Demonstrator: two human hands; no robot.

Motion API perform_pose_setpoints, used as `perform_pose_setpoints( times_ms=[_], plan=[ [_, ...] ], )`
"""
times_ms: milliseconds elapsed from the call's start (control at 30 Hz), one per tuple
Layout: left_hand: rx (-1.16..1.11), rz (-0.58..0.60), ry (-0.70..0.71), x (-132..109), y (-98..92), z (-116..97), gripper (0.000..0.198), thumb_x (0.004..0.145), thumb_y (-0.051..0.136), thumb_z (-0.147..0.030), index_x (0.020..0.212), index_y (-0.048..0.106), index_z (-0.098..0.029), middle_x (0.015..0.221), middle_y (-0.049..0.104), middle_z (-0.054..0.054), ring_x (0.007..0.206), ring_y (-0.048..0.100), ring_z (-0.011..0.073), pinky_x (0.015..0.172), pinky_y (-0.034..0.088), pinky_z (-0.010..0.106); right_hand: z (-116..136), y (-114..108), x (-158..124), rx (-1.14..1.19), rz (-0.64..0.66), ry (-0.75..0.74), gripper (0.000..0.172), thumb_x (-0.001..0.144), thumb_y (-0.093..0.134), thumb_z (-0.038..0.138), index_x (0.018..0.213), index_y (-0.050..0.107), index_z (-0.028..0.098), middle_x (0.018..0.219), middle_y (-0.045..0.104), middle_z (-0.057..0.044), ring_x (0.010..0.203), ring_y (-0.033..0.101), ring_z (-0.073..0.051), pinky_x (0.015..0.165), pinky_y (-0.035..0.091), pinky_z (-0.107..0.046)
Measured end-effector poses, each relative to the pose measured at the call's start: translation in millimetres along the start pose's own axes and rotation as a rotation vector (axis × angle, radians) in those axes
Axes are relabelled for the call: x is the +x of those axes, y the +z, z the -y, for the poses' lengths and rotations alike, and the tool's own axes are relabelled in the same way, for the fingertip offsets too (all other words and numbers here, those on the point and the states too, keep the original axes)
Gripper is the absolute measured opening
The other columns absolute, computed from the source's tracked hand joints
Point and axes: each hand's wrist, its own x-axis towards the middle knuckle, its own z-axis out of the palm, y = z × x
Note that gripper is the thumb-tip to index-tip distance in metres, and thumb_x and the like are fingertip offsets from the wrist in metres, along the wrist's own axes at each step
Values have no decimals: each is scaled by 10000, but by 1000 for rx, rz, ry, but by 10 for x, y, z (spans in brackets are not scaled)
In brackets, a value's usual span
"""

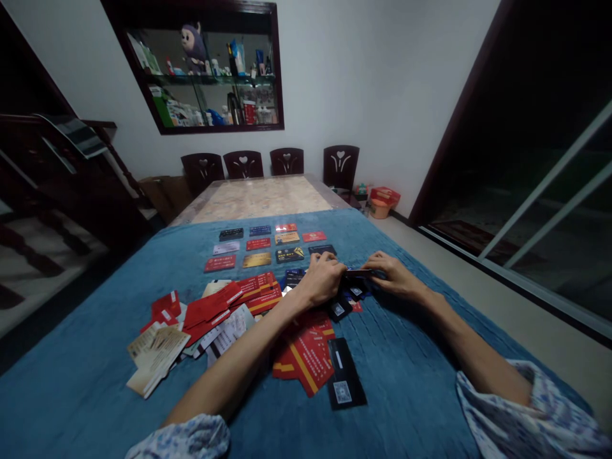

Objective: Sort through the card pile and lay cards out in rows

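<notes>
Over the right part of the pile, a thin dark card (358, 273) is held nearly edge-on between my two hands. My left hand (326, 279) has its fingers curled, gripping the card's left end. Pinched at the other end, the card sits in the fingers of my right hand (394, 275). Just below lie black cards with square codes (338, 309), partly hidden by my left hand. Closer to me are red cards with yellow stripes (308, 354) and a long black card (345, 376). My left forearm covers part of the pile.
Beyond my hands, cards are laid out in rows, among them a gold card (257, 259) and a black VIP card (289, 254). Left of my forearm lie red sleeves (205, 312) and cream papers (160, 357). A blue cloth (95, 344) covers the table's near part; dark chairs (243, 164) stand behind.
</notes>
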Motion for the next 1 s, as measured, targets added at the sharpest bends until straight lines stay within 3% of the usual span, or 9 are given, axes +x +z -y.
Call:
perform_pose_setpoints(
  times_ms=[333,533,1000],
  plan=[
    [-80,-78,-107,6,47,45,301,879,458,-67,1054,675,-180,1069,709,84,1125,536,233,960,386,428,59,73,8,33,-62,34,243,869,542,183,1040,709,224,920,674,-82,907,622,-220,809,529,-364],
    [-92,-106,-133,-4,59,55,516,827,464,-43,1311,551,-199,1201,670,84,1127,527,231,968,395,412,33,159,14,19,-103,47,310,848,544,188,1143,637,211,984,655,-84,883,641,-216,829,521,-360],
    [-16,-32,-181,-48,56,33,582,790,476,-45,1351,463,-201,1256,649,91,1104,528,258,939,386,424,45,239,24,-72,-121,111,400,860,577,275,1251,537,202,1006,678,-104,889,648,-246,830,504,-388]
  ],
)
